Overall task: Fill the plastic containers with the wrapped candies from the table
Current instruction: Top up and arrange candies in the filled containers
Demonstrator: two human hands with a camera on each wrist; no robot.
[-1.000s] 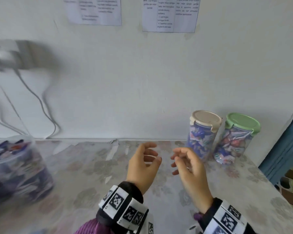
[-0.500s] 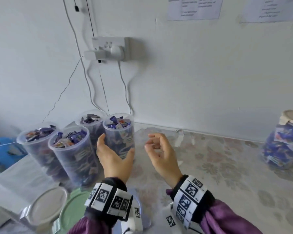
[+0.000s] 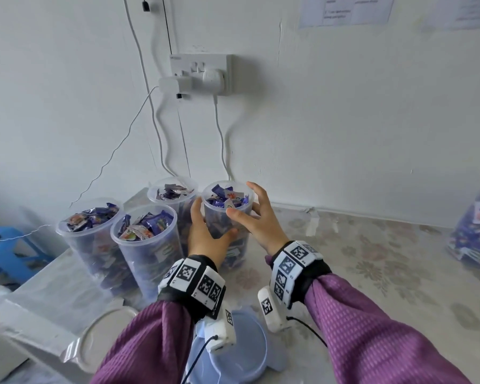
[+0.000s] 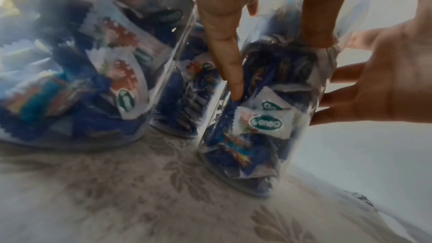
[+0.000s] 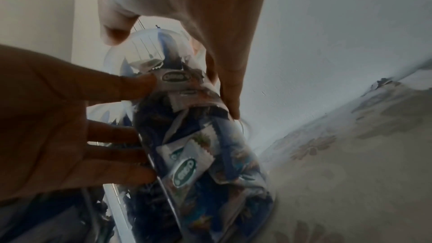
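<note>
Nearest you, a pale blue round plastic lid (image 3: 233, 353) is lying on the floral-patterned counter (image 3: 372, 273). Beyond it, your left hand (image 3: 205, 234) and right hand (image 3: 261, 217) are both wrapping their grip around the clear cylindrical plastic container (image 3: 227, 217), already brimming with wrapped candies (image 3: 227, 199), standing upright at the right of three other filled open tubs (image 3: 147, 239). It is probably thin-walled, smooth and somewhat weighty, so you are better taking it mid-body from both sides, not by the flexing rim. Farther back, a white wall socket (image 3: 201, 73) is hanging above.
</note>
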